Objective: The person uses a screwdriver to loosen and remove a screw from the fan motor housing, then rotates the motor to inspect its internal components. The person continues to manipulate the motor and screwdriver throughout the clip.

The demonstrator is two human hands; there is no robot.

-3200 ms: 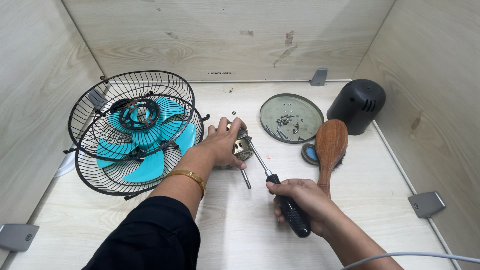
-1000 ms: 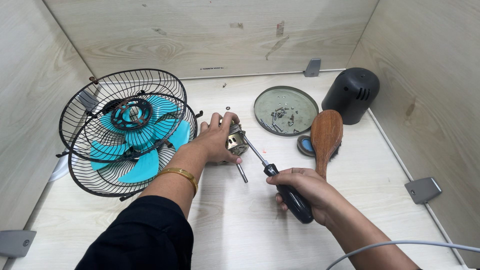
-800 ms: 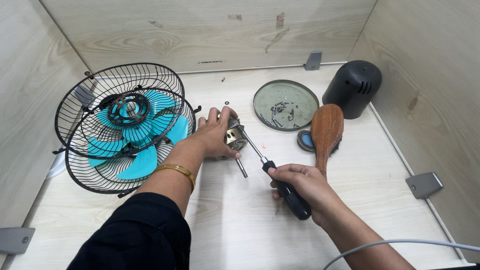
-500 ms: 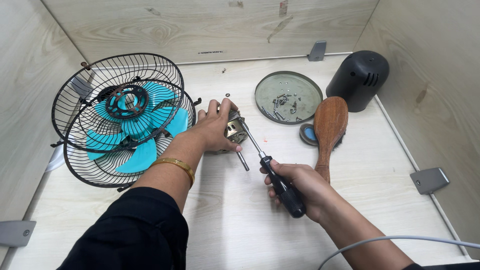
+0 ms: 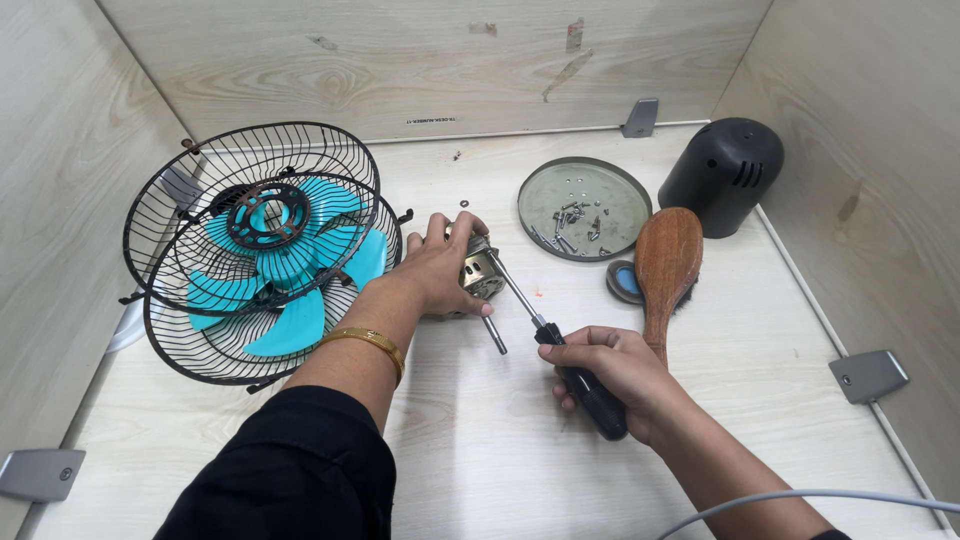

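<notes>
1. While the left hand (image 5: pixel 440 275) reaches in from the lower left with its forearm across the bench (image 5: pixel 480 470), its fingers are curled over the small metal motor (image 5: pixel 482 275), pinning it near the bench's middle.
2. From the lower right, the right hand (image 5: pixel 605 375) is wrapped tight around the black handle of the screwdriver (image 5: pixel 555 345), whose shaft slants up-left to the motor.
3. Just left of the motor, the caged fan with blue blades (image 5: pixel 265 255) fills the bench's left side.
4. Toward the back edge, a round dish of screws (image 5: pixel 585 208) lies, with a wooden brush (image 5: pixel 665 265) just right of it and a black motor cover (image 5: pixel 722 175) near the back right corner.
5. Open bench lies along the near edge between the arms.
6. Compared with half a second ago, both hands keep the same grips; only the view has shifted slightly.
</notes>
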